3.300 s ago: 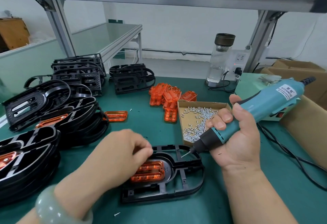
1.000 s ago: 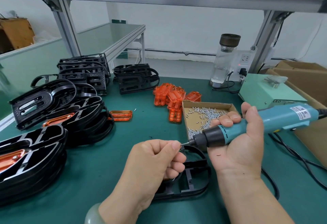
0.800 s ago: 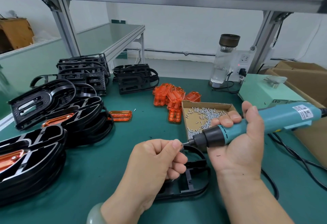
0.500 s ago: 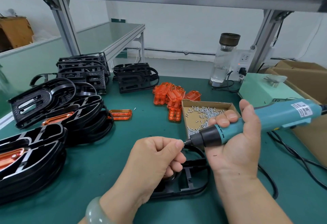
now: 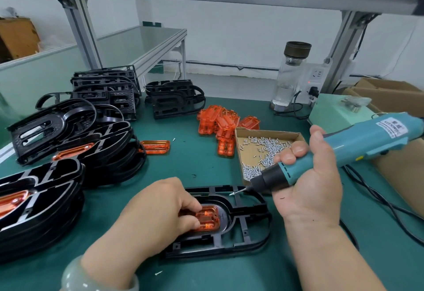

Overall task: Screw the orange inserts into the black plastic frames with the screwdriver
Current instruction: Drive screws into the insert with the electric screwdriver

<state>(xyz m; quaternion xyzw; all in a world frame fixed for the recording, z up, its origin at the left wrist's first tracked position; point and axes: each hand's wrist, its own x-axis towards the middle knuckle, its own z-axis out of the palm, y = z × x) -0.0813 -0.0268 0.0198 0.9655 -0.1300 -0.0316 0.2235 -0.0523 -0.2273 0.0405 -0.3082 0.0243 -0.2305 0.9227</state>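
A black plastic frame (image 5: 241,240) lies flat on the green mat in front of me, with an orange insert (image 5: 207,220) seated in its middle. My left hand (image 5: 158,212) lies over the insert's left part, its curled fingertips on the insert. My right hand (image 5: 307,182) grips the teal electric screwdriver (image 5: 348,146). A small screw sits on the bit tip (image 5: 236,192), which hovers just above the frame's upper rail, right of my left hand.
A cardboard tray of screws (image 5: 261,150) sits behind the frame. Loose orange inserts (image 5: 220,125) are piled beyond it, and one lone insert (image 5: 156,146) lies to the left. Stacks of black frames (image 5: 75,143) fill the left side. The screwdriver's cable (image 5: 378,201) runs along the right. A stray screw (image 5: 158,273) lies near my wrist.
My left hand left the screwdriver's bit tip and came down onto the orange insert in the frame. The screwdriver tilted downward, its tip now carrying a screw toward the frame.
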